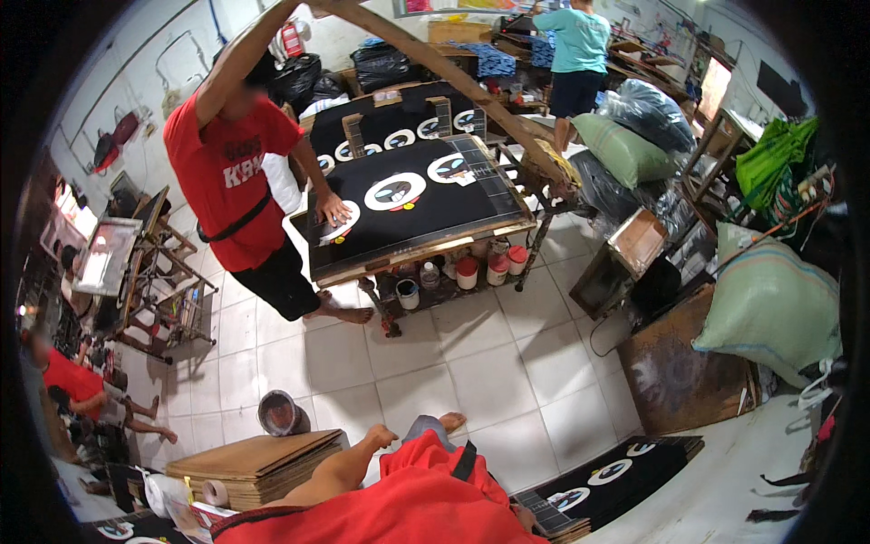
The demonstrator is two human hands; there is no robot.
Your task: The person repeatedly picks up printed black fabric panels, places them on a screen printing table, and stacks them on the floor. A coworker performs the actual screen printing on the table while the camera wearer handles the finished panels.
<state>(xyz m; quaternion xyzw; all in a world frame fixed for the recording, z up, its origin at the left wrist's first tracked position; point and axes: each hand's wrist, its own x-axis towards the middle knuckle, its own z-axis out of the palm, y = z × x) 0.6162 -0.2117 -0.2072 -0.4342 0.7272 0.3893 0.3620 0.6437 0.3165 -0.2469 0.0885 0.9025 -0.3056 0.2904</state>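
Observation:
My left hand (381, 436) is at my front, beside my grey shorts. Its fingers look curled in, and I see nothing in them. Of my right hand (525, 518), only a sliver of skin shows past my red shirt, near a stack of boards with black printed cloth (609, 471). Across the floor, a co-worker in red (231, 172) presses one hand (333, 210) flat on black cloth (408, 227) over a printing table. White round faces (396, 192) are printed on it. The co-worker's other arm reaches up to a raised wooden beam (435, 63).
Stacked brown boards (258, 458) and a dark bucket (278, 413) stand at my left. Paint tubs (467, 272) sit beneath the table. Bulging green sacks (770, 304) and a leaning brown board (689, 372) line the right. Another person (574, 41) works at the back.

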